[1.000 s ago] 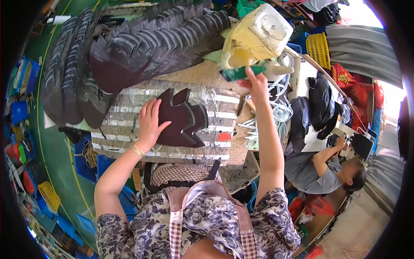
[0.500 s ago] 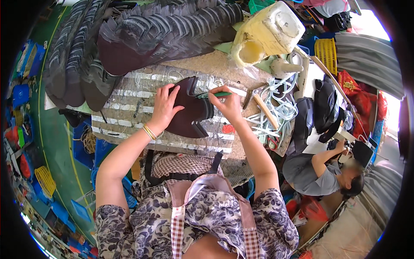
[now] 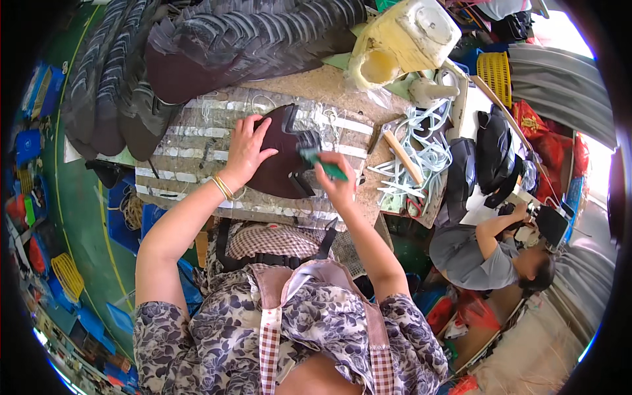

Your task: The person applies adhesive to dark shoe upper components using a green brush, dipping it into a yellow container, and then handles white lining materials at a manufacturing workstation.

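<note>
A dark brown, curved flat piece [image 3: 278, 166] with a black, notched edge lies on the striped board in front of me. My left hand [image 3: 246, 153] rests on its left side, fingers spread, pressing it flat. In my right hand [image 3: 338, 187] is a small brush [image 3: 332, 170] with a green handle, its blurred head at the piece's right edge. The work board [image 3: 187, 159], smeared with residue, carries white strips beneath the piece.
Overlapping dark pieces [image 3: 263, 46] are piled along the far side. A cut-open yellowish jug [image 3: 411, 39] stands far right, near pale blue strips [image 3: 421, 141] and a wooden-handled hammer [image 3: 403, 157]. To the right, a co-worker in grey [image 3: 474, 253] sits beside black pieces [image 3: 494, 151].
My right hand has moved down along the piece's right edge, and the brush has turned so its handle slants toward the lower right. My left hand stays on the piece.
</note>
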Demonstrator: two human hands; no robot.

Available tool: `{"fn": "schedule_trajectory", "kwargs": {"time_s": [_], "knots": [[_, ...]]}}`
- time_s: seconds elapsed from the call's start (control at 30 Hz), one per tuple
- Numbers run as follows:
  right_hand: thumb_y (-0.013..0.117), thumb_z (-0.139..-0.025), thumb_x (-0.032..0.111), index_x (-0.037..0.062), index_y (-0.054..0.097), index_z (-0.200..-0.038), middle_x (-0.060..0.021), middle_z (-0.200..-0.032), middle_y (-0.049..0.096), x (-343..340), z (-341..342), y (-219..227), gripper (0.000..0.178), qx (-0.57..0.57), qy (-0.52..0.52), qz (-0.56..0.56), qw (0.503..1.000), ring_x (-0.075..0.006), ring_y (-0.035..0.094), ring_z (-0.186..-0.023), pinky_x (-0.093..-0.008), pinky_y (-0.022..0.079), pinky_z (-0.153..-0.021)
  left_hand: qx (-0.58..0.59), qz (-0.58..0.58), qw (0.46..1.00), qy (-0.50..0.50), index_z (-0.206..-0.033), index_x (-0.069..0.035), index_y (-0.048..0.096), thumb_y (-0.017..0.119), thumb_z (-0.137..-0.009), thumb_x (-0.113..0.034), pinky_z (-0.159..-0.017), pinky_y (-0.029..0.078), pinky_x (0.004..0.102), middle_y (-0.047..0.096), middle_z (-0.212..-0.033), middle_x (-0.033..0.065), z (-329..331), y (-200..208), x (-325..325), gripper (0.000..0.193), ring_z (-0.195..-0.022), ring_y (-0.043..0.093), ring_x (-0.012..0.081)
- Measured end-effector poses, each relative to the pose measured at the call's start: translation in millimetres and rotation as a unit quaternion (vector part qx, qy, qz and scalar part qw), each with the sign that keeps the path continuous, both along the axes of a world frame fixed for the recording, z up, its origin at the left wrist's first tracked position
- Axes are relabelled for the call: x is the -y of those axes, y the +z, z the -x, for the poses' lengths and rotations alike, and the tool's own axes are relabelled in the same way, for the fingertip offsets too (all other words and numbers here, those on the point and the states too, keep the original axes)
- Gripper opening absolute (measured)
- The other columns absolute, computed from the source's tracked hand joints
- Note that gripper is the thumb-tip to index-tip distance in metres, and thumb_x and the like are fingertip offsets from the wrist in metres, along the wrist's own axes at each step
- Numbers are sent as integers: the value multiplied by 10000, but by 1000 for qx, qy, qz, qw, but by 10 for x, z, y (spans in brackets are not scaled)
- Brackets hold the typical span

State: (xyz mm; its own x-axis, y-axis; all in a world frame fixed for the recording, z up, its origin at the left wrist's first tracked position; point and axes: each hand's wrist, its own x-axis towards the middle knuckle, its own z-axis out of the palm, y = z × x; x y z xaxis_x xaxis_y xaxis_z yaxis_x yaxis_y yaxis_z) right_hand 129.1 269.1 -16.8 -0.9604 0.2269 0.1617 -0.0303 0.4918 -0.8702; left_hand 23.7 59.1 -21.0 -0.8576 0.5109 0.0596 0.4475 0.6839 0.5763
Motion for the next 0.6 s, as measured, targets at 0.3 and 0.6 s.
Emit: {"fn": "schedule_trajectory", "kwargs": {"time_s": [0.3,0.6], "knots": [[688,-707,63,43,575,-819,-90,-809,630,238,239,81,160,13,26,-36,999,-234,623,-701,-304,482,-628,8,-35,999,-23,-1190,-34,521,745,-636,-103,-902,384,390,445,-1140,127,46,-93,30,601,-1030,437,313],[694,-768,85,52,647,-864,-89,-770,655,193,-69,312,112,69,58,-11,996,-180,643,-606,-285,499,-545,16,-39,999,11,-1194,-43,494,737,-635,-80,-892,383,381,455,-1135,102,-11,-35,38,611,-1005,438,297]]}}
